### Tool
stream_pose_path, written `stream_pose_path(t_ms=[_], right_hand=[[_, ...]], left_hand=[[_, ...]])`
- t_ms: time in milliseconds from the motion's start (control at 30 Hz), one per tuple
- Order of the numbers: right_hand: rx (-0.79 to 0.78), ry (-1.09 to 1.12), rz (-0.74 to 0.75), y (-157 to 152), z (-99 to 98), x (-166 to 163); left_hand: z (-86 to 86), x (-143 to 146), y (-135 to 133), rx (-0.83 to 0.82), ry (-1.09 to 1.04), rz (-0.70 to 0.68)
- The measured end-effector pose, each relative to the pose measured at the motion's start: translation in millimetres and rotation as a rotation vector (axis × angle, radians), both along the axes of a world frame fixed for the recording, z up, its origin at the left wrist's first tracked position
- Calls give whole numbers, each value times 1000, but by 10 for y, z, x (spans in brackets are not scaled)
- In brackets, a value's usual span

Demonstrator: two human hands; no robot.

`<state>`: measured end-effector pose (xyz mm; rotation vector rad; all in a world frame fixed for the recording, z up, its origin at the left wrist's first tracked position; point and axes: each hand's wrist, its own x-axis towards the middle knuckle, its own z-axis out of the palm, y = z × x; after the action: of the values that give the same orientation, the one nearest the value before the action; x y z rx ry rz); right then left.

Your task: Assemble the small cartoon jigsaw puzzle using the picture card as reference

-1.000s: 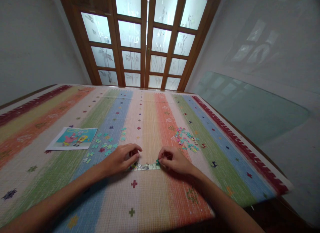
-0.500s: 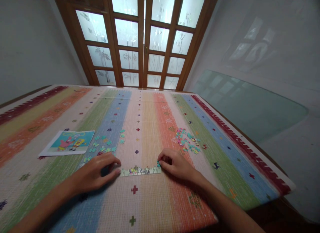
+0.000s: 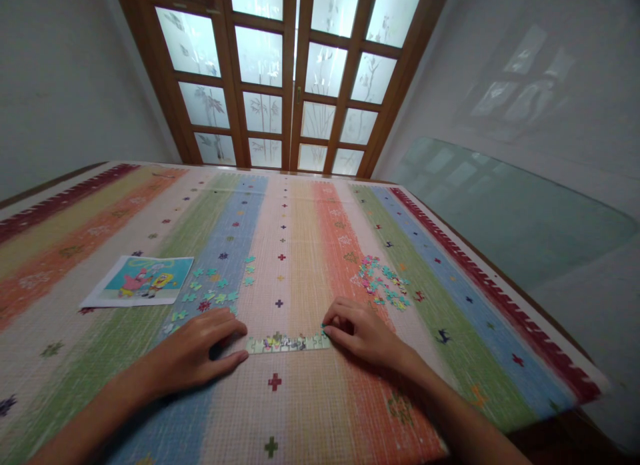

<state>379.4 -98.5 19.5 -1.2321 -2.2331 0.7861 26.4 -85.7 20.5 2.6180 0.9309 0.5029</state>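
Reference picture [image 3: 137, 282] lies far left. Left hand [image 3: 200, 352] rests loosely spread, empty, beside the assembled puzzle strip [image 3: 287, 343] on the striped tabletop [image 3: 300, 412]. Right hand [image 3: 363, 332], fingers curled, seemingly pinches a teal piece [image 3: 324, 329] at its right end.

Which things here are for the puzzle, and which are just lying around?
In use: joined puzzle strip, left pile of loose pieces, right pile, cartoon picture.
Just there: striped tablecloth, glass sheet by the wall, wooden doors.
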Motion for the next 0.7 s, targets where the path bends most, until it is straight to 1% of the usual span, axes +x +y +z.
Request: stream_pose_path(t_ms=[200,400,700], right_hand=[[-16,8,13,-5,6,10],[-24,29,21,-6,19,-4],[17,48,57,-19,50,32]], left_hand=[[-34,3,7,28,3,-3],[-35,19,0,19,-3,-11],[19,40,-24,-23,2,-9]])
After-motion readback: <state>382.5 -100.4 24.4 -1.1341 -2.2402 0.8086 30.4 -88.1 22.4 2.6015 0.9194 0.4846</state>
